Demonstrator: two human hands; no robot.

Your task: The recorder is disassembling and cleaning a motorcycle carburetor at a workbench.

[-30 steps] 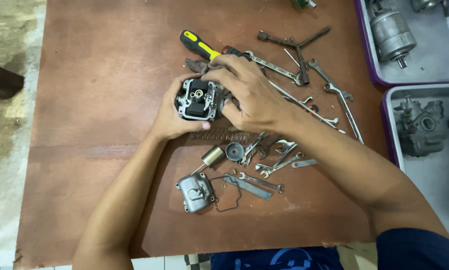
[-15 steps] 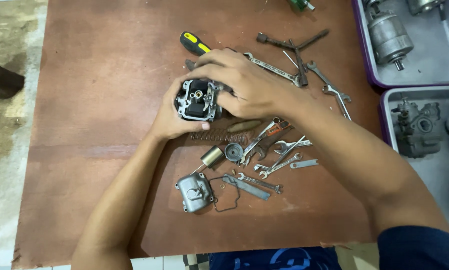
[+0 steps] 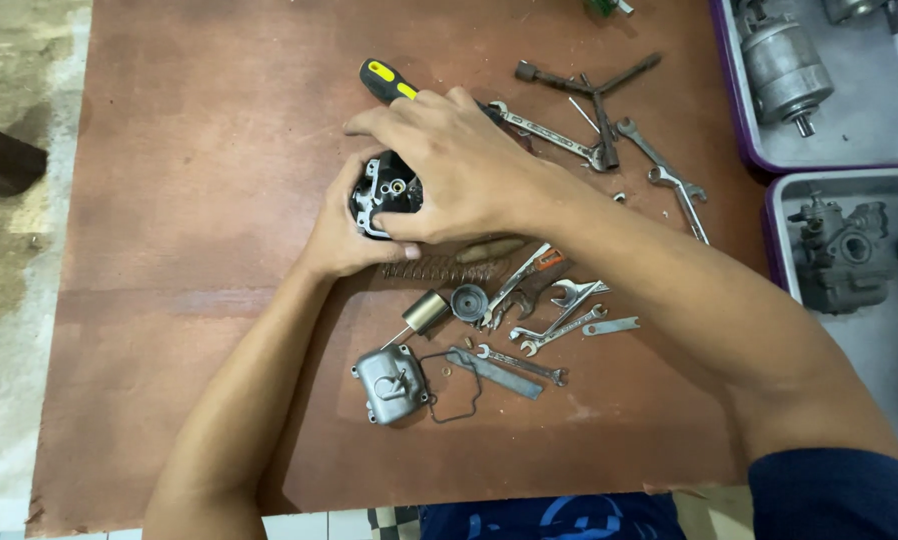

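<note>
Holding a carburettor body [image 3: 384,195] just above the brown surface [image 3: 169,200], the left hand [image 3: 344,240] cups it from below and behind, its grip closed around the casting, while the right hand [image 3: 449,170] lies over the top with fingers curled down on the far side; whether that grip pinches a small part cannot be told, since the palm hides it. The open, cavity side of the body faces up.

The likeliest trouble, judging from the layout, is a loose piece escaping. The spring [image 3: 444,270] lies right under the right wrist, and the brass cylinder [image 3: 426,312], round cap [image 3: 469,300] and float bowl [image 3: 391,384] with its thin gasket [image 3: 459,385] sit close below the forearms, so a sweep of either arm could roll or scatter them. The gasket looks easy to kink if leaned on. The wrenches [image 3: 554,325] crowd the same spot, and the screwdriver [image 3: 389,80] handle pokes out just behind the right hand, where a knock might send it rolling. With the cavity upward, grit or a dropped screw could fall inside unseen
</note>
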